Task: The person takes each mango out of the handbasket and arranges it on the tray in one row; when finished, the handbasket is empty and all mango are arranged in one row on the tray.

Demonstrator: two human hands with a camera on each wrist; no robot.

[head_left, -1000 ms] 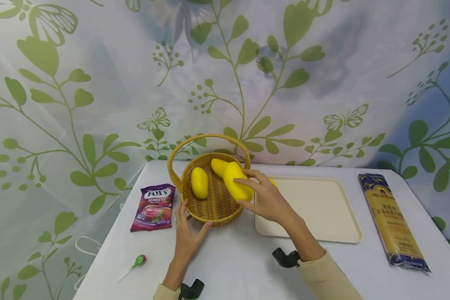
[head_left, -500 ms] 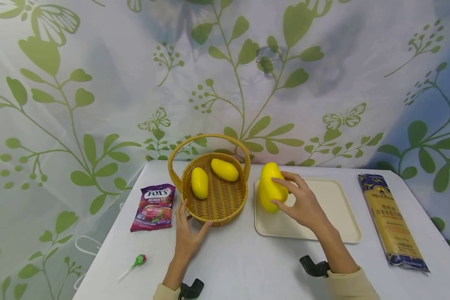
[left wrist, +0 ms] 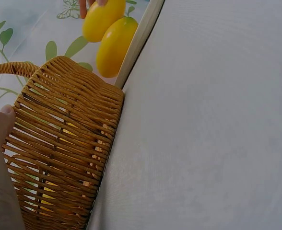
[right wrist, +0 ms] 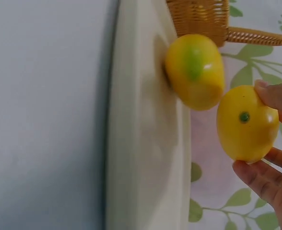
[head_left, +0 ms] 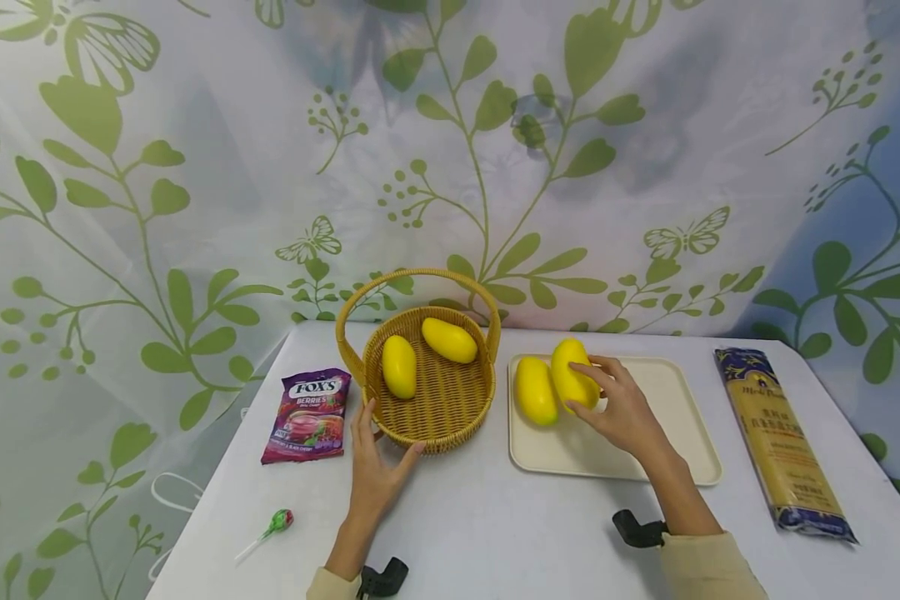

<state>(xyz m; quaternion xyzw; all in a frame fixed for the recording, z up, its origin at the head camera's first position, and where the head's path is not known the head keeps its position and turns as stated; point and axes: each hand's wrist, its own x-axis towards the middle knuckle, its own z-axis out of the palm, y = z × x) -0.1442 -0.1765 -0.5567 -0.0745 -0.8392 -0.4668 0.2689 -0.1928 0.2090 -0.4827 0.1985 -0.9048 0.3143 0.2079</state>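
Note:
My right hand (head_left: pixel 624 408) pinches a yellow mango (head_left: pixel 572 372) between thumb and fingers over the left part of the cream tray (head_left: pixel 645 454). In the right wrist view, this held mango (right wrist: pixel 246 123) is apart from the tray surface. Beside it, another mango (head_left: pixel 536 391) lies on the tray. My left hand (head_left: pixel 377 467) rests against the near left side of the wicker basket (head_left: pixel 427 429), fingers and thumb spread; in the left wrist view the thumb touches the woven wall (left wrist: pixel 69 124). Inside the basket lie two mangoes, one at left (head_left: pixel 399 367) and one at the back (head_left: pixel 450 341).
A purple candy bag (head_left: pixel 307 415) lies left of the basket, with a lollipop (head_left: pixel 276 523) nearer the front. To the tray's right is a long pasta packet (head_left: pixel 783 446). The basket's tall handle (head_left: pixel 420 272) arches upward. A leaf-patterned curtain (head_left: pixel 450 167) hangs behind the white table.
My right hand has carried a mango from above the basket rightward to the tray, beside the mango there, and lowered it. My left hand has stayed at the basket.

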